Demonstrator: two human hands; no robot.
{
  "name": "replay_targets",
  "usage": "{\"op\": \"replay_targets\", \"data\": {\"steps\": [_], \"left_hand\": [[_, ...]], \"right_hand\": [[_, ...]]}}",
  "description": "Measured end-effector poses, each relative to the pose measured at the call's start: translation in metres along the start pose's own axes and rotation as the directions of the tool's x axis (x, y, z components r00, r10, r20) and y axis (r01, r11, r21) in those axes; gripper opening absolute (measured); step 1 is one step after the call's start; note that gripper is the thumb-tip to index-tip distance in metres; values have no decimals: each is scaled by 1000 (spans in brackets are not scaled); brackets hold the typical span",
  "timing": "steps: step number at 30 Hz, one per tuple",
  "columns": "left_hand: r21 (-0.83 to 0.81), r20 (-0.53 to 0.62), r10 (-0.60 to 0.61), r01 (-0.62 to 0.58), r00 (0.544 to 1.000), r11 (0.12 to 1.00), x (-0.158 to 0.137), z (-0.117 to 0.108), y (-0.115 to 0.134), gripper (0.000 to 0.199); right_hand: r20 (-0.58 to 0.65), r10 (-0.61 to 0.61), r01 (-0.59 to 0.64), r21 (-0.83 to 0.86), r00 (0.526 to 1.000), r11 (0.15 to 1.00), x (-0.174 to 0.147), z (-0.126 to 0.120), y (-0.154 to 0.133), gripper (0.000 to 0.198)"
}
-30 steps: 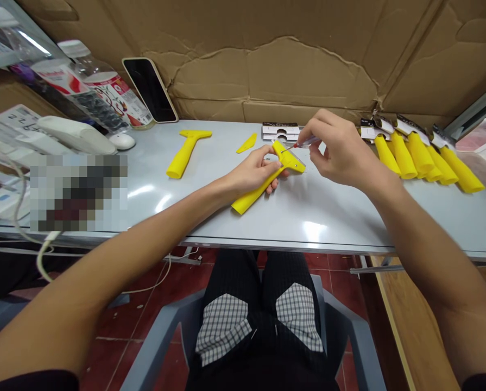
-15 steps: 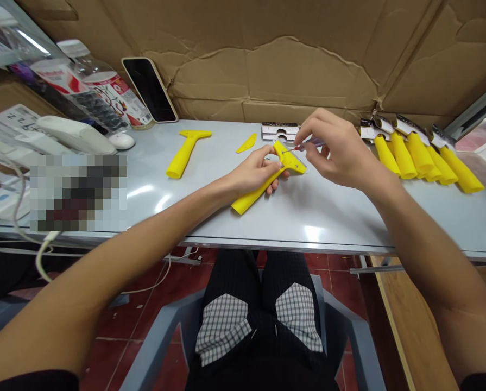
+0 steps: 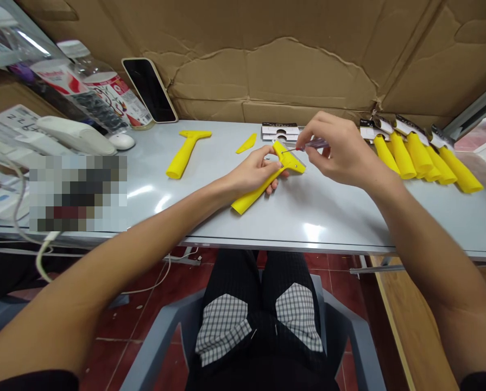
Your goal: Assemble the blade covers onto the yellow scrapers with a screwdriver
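Observation:
My left hand [image 3: 259, 171] is wrapped round the neck of a yellow scraper [image 3: 253, 199], whose wide head with small screws points up and right. Pinched in my right hand [image 3: 334, 149] is a screwdriver [image 3: 316, 143] with a clear purplish handle. Its thin shaft reaches left to a screw spot on the scraper's head, and the tip seems to touch there. Behind my left hand lies a loose yellow cover piece [image 3: 246, 143]. Another yellow scraper handle [image 3: 182, 156] rests to the left on the table.
Several yellow scrapers [image 3: 414, 155] with black-and-white card packaging lie at the right. Blade packs [image 3: 280, 131] sit at the back. A phone [image 3: 151, 89] leans on the cardboard wall [image 3: 308, 70]. Bottles [image 3: 112, 89], a white mouse [image 3: 122, 141] and cables stand on the left.
My right hand has shifted very slightly, with the screwdriver still at the scraper's head. The left hand and scraper have hardly moved.

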State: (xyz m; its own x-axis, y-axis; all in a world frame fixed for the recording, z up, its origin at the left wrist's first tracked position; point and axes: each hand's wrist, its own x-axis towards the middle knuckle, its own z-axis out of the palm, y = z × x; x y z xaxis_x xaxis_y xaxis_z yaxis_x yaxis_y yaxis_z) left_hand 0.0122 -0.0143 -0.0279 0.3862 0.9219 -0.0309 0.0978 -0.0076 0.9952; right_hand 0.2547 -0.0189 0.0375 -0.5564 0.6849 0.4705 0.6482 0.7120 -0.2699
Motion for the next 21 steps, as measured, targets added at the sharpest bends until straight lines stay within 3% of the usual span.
{"op": "replay_targets", "data": {"steps": [5,12,17,21], "left_hand": [[5,5,-1,1,1000,1000,-1,0,2,13],[-26,12,-6,6,1000,1000,1,-1,-1,12],[-23,-4,-6,6,1000,1000,1,-2,-2,14],[-16,16,-4,4,1000,1000,0,0,1,16]], "right_hand": [[-50,-16,16,0,999,1000,-1,6,0,18],[-79,141,-153,-175,987,972,-1,2,20,40],[-45,27,-28,-37,999,999,1,-2,10,18],[-62,-22,25,48,998,999,0,1,1,12]]}}
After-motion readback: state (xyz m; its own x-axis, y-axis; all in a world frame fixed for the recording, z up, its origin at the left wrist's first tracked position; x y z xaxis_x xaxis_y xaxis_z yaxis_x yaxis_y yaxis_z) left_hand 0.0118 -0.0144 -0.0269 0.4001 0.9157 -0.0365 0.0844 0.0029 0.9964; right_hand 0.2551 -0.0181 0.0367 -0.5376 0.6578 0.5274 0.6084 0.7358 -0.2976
